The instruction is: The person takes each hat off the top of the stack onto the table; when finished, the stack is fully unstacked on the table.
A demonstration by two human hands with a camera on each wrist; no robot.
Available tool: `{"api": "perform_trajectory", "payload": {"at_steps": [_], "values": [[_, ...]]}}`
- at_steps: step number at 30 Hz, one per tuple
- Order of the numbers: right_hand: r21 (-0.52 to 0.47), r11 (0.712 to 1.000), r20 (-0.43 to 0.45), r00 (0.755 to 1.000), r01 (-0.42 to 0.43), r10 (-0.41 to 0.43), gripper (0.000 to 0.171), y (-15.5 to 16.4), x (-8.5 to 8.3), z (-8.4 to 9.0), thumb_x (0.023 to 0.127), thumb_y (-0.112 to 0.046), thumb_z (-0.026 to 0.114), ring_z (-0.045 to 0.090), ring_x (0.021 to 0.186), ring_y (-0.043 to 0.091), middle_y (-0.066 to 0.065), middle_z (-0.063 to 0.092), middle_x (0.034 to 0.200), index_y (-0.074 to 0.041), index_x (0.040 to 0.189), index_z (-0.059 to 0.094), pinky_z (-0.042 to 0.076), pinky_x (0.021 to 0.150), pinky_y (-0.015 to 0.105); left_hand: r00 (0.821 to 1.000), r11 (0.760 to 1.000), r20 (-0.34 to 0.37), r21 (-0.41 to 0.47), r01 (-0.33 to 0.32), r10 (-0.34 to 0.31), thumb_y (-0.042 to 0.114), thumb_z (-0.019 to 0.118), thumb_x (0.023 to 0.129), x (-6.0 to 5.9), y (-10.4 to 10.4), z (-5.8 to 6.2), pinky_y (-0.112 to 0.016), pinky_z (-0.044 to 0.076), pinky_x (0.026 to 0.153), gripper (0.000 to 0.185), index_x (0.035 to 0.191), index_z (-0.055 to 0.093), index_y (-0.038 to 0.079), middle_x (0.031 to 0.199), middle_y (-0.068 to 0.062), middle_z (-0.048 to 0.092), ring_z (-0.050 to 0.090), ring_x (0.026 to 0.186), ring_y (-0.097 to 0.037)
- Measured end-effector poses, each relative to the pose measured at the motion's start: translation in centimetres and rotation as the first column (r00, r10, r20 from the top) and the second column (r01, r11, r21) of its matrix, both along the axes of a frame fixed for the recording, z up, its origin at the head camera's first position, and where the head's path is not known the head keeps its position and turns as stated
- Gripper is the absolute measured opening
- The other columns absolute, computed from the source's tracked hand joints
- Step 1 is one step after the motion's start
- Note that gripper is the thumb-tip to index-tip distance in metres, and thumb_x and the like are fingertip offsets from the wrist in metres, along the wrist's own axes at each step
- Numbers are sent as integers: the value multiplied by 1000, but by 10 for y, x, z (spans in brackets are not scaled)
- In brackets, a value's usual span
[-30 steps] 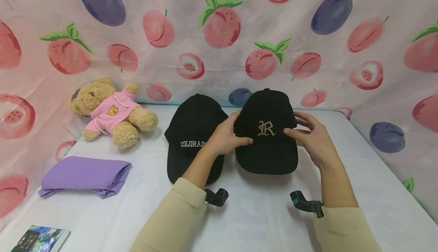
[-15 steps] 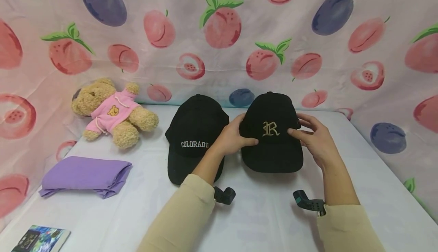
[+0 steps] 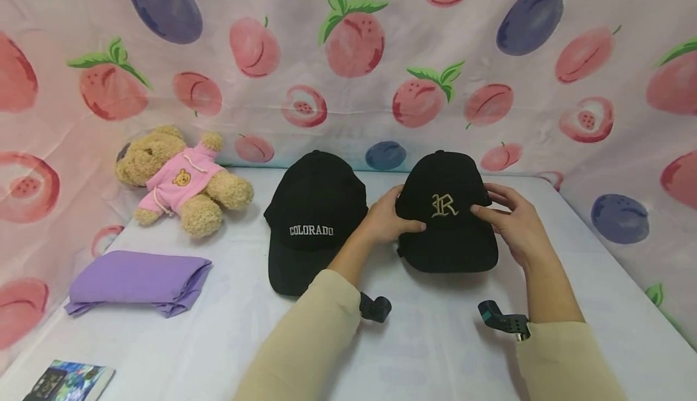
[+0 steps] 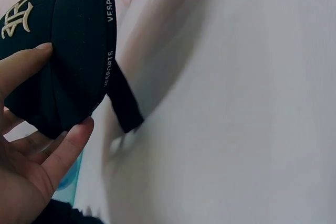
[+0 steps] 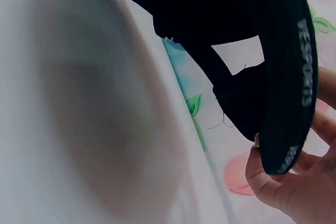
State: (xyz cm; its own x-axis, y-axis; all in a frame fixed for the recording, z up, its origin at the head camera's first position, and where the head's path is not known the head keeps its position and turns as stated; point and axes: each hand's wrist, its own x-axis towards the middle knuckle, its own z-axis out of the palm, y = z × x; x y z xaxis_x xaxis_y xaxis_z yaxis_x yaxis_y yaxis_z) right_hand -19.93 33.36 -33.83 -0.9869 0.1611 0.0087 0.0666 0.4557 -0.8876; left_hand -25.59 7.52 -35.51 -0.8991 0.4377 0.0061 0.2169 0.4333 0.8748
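Observation:
Both hands hold a black baseball cap (image 3: 446, 247) with a gold embroidered R, at the right of centre in the head view. The left hand (image 3: 385, 218) grips its left side, thumb on the front. On the opposite side, the right hand (image 3: 516, 224) pinches the cap with its thumb in front and fingers behind. The wrist views show white VESPORTS lettering along the cap's inner band (image 5: 304, 77) and a strap (image 4: 126, 100) hanging loose; the cap is off the cloth there. A second black cap (image 3: 316, 192), marked COLORADO, sits beside the left hand, partly behind the forearm.
A teddy bear (image 3: 182, 177) in a pink hoodie lies at the back left. In front of it is a folded purple cloth (image 3: 136, 279). A colourful booklet (image 3: 73, 381) lies at the near left corner. Fruit-print fabric (image 3: 348, 129) hangs behind the white table (image 3: 425, 352).
Both hands have carried the R cap to the right and slightly lower, away from the COLORADO cap, whose lettering now shows fully. The COLORADO cap, bear and purple cloth have stayed put.

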Motion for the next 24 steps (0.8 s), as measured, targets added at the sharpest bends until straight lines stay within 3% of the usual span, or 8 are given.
{"api": "perform_trajectory", "payload": {"at_steps": [5,9,14,24], "values": [[23,1000,23,1000,6,-6,76,10,-3,-2,99,-43,69,55,110,2,19,31,167,-19,162,35,47,105,41,1000,1000,6,-10,-6,6,27,84,87,-1,13,-3,-44,40,119,92,162,32,18,159,-5,48,47,145,-26],[38,999,36,999,8,-10,78,17,-5,-3,98,-46,68,54,120,12,19,29,168,-20,163,33,42,115,54,1000,1000,10,-6,-14,14,26,84,87,-3,23,-6,-43,40,119,92,162,33,18,159,-5,47,47,146,-26],[56,998,37,999,9,-11,78,28,-4,-2,99,-46,67,50,129,25,20,30,167,-18,163,33,41,115,58,999,1000,26,2,-18,18,26,85,86,-4,36,-8,-43,41,119,91,162,34,18,159,-4,48,47,146,-26],[51,999,48,999,-1,-1,79,42,-1,1,99,-43,67,54,102,-4,23,26,168,-16,164,30,37,115,64,999,999,17,-25,-32,32,27,85,85,-3,52,-5,-41,40,119,90,161,36,18,159,-4,49,47,146,-25]]}}
